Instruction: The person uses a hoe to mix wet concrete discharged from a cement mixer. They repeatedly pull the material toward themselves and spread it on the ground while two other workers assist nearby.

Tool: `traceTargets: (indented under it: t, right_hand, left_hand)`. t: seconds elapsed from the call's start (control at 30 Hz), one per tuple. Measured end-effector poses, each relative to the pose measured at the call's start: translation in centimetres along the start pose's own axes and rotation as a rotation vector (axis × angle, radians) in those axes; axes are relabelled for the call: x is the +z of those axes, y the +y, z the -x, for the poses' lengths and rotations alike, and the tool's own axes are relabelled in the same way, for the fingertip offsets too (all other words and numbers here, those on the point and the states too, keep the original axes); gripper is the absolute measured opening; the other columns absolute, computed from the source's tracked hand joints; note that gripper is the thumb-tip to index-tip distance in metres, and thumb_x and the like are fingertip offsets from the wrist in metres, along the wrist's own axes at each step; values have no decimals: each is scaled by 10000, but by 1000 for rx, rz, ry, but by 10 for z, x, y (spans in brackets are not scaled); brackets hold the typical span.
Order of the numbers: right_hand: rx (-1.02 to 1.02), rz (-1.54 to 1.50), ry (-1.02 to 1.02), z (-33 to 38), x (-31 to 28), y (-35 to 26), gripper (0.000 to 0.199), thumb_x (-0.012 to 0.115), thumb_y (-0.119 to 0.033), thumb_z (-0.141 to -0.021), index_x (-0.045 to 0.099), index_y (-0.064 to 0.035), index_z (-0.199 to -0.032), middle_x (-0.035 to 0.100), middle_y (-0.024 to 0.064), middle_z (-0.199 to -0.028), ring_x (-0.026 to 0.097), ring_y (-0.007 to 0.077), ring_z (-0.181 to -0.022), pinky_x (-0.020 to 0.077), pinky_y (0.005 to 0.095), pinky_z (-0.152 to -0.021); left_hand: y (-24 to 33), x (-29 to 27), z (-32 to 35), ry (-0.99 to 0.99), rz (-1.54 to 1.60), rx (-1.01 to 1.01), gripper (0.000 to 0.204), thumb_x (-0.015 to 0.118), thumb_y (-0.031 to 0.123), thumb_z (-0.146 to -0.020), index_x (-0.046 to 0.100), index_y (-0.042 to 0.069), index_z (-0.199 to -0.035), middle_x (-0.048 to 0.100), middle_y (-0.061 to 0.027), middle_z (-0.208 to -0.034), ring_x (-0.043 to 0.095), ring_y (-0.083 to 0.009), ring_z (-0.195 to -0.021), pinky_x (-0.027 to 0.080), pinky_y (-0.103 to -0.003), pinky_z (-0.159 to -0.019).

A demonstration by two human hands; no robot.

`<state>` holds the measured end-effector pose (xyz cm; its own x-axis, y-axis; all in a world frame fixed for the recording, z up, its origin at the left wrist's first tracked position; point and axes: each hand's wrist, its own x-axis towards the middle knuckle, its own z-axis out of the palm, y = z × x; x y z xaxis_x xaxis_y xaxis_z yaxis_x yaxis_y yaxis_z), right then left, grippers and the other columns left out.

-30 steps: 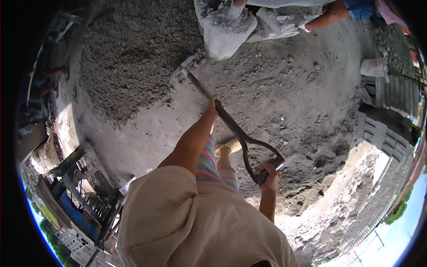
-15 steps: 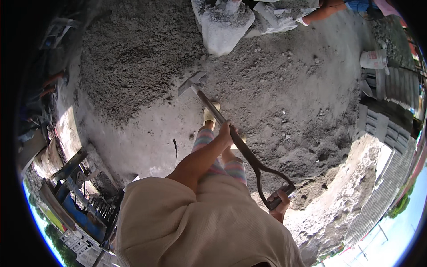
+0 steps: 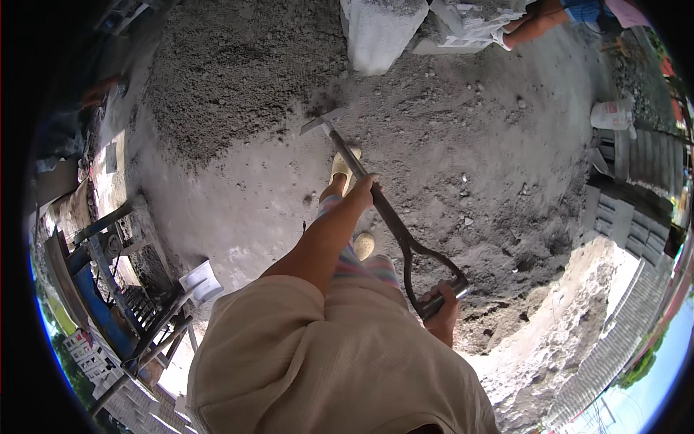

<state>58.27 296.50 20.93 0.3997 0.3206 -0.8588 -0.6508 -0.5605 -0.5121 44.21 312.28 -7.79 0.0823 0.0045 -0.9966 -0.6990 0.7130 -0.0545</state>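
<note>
Head view: shovel (image 3: 392, 220) held slantwise above the ground (image 3: 520, 173), its blade (image 3: 323, 124) near the lower right edge of the dark dirt pile (image 3: 231, 79); contact cannot be told. Shaft grasped by left hand (image 3: 363, 192); end grip (image 3: 461, 291) clenched in right hand (image 3: 443, 304). Bucket (image 3: 611, 114) seen by the ground's right edge; whitish block (image 3: 379, 36) seen beyond the blade.

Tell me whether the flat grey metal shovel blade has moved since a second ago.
Yes, downward: the blade is now farther below the whitish, tapered, block-like mass at the picture's top edge.
</note>
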Motion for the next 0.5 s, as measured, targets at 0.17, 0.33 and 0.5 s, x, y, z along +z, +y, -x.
traceTargets:
  t: [0.17, 0.33, 0.5]
  right_hand:
    - [-40, -141, -137, 19, -109, 23, 80, 530, -115, -700, 458, -83, -713, 440, 23, -543, 456, 133, -463, 412, 283, -438]
    - [-134, -232, -403, 33, -191, 45, 125, 495, -57, -701, 470, -84, -821, 468, 46, -574, 481, 163, -476, 431, 281, -439]
    - [-209, -205, -432, 6, -196, 90, 169, 492, -31, -656, 473, -95, -811, 470, 62, -566, 485, 194, -479, 428, 314, -454]
  left_hand:
    - [-95, -44, 14, -47, 7, 1, 168, 578, 167, -726, 447, 67, -756, 440, -52, -590, 466, -180, -480, 443, -297, -467]
    - [-148, -77, 45, -111, 16, 26, 160, 573, 149, -717, 437, 69, -749, 448, -60, -622, 478, -194, -500, 429, -315, -460]
    - [-126, -67, 43, -237, -155, 175, 172, 616, 105, -682, 456, 54, -716, 446, -63, -617, 491, -191, -516, 462, -314, -480]
